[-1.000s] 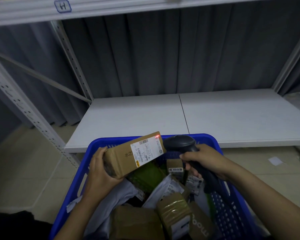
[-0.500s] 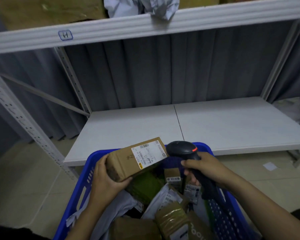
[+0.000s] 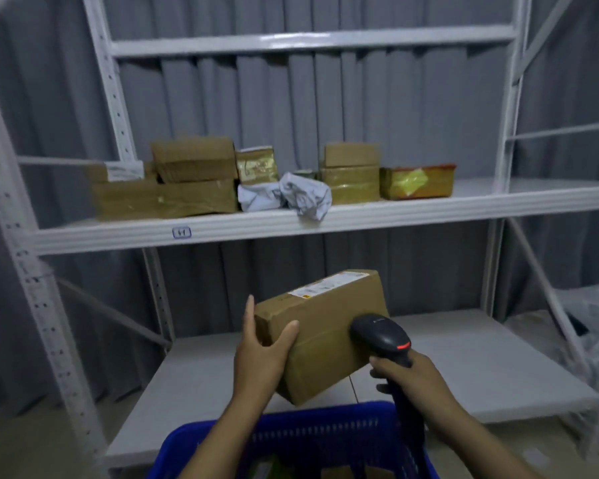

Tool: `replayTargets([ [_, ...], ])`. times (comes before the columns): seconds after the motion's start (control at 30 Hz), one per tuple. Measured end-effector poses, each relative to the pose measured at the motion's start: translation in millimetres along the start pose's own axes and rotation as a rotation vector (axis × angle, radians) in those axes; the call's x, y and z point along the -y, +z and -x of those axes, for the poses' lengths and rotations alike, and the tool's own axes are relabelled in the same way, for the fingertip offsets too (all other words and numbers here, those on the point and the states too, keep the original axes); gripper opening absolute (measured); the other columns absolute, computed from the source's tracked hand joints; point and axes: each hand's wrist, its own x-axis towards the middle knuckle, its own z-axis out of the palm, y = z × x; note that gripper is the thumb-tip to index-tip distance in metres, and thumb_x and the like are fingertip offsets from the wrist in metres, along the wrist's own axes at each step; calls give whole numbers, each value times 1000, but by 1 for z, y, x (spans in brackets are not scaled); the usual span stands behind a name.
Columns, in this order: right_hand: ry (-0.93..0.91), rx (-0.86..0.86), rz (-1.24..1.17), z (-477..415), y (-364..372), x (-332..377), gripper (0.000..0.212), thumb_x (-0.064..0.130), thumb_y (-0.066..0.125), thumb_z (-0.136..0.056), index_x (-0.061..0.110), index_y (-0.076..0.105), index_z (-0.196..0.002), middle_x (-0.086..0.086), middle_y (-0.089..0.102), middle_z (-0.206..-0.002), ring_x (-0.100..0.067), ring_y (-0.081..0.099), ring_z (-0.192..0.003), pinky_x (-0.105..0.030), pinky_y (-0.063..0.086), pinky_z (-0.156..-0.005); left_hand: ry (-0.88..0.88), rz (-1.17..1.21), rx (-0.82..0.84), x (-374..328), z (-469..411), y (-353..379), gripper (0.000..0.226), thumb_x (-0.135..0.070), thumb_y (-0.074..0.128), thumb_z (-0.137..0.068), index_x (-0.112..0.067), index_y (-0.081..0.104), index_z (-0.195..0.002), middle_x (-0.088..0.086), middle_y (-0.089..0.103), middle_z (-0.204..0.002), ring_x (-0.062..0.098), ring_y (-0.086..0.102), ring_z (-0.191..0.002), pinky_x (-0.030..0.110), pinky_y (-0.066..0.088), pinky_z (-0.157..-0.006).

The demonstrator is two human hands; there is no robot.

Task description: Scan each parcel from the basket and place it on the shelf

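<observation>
In the lower centre of the frame the left hand (image 3: 260, 357) is gripping the brown parcel (image 3: 325, 326) by its near end, above the blue basket (image 3: 308, 420), while the right hand (image 3: 412, 378) is clutching the black scanner (image 3: 381, 335) by its handle, just in front of the parcel. A row of boxes (image 3: 194, 160) and a crumpled grey bag (image 3: 291, 197) are already sitting on the middle shelf (image 3: 429, 210), so the job is looking well underway, though the basket's contents are mostly falling out of frame. The bag is overhanging the shelf's edge at centre, leaving most bare board at the right.
</observation>
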Motion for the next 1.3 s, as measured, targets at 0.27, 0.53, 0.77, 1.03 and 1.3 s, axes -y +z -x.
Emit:
replayTargets([
  [0.27,-71,100,-253,7,25,81,34,18,75,-81,18,61,-112,-12,71,-108,-32,71,-95,-49,56,-88,-32,181,-81,-78,-23,-23,79,-57,68,-77,-39,25,-141,-8,46,-124,21,52,-111,50,50,-94],
  [0.53,-335,170,-290,20,84,147,45,28,76,-68,18,68,-111,-2,76,-96,-21,71,-94,-39,56,-86,29,205,-173,-116,-51,-84,53,-59,67,-75,-27,36,-105,2,42,-117,20,55,-96,51,54,-84],
  [0.77,-503,187,-268,-1,141,200,75,45,82,-54,20,64,-122,-4,72,-111,-24,66,-106,-40,54,-88,389,-46,-53,-151,-76,-160,85,-60,76,-63,-50,32,-135,-13,38,-135,7,41,-120,33,46,-96],
  [1.03,-618,306,-290,-30,218,285,53,30,82,-67,20,64,-116,-9,69,-112,-27,65,-107,-42,53,-93,541,17,-227,-169,-131,-242,69,-21,83,-72,-48,40,-118,-18,51,-122,2,50,-114,17,44,-86],
  [1.3,-587,421,-226,-94,326,363,31,29,70,-86,20,61,-115,-10,65,-117,-29,61,-110,-45,49,-99,460,165,-424,-164,-219,-308,70,-25,76,-80,-28,35,-137,-11,50,-118,12,50,-110,29,45,-84],
])
